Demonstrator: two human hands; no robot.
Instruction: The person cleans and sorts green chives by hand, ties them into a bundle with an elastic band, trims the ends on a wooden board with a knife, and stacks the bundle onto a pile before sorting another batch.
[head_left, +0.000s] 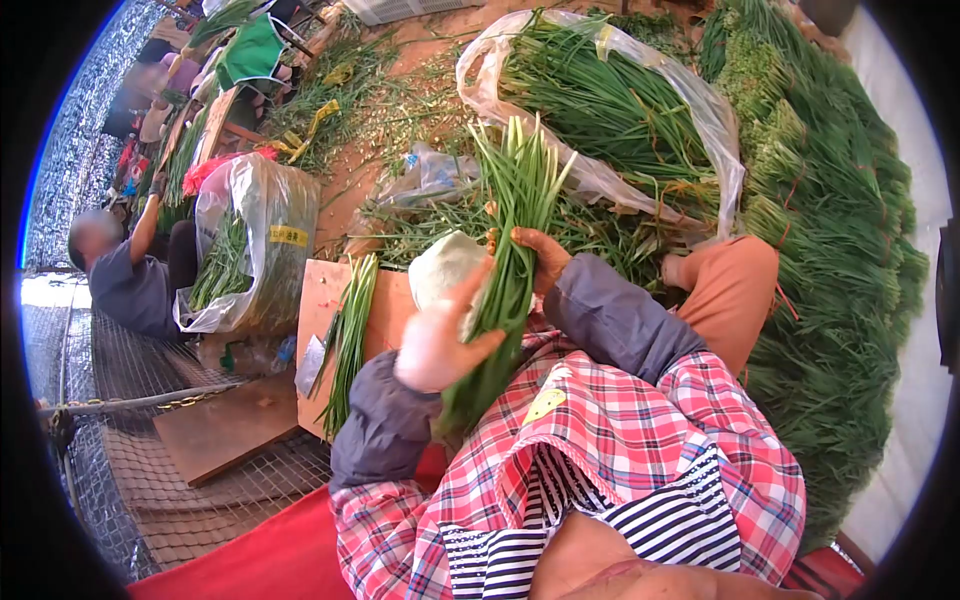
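My right hand (541, 258) is closed around a bunch of garlic chives (515, 235), which stands upright in front of my chest with its pale cut ends at the top. Beside the lower leaves is my left hand (442, 345), blurred by motion, with its fingers spread. Whether it touches the leaves I cannot tell. A smaller bunch of chives (350, 345) lies on a wooden board (390, 300) to my left, next to what looks like a knife blade (309, 364). A whitish rounded thing (446, 268) is partly hidden behind my left hand.
An open plastic bag (722, 130) of chives lies ahead. Long piles of chives (830, 260) line the right side. At left, a person (140, 270) sits beside another plastic bag (270, 190) of chives. Loose leaves (350, 110) litter the floor. A brown board (225, 425) lies at lower left.
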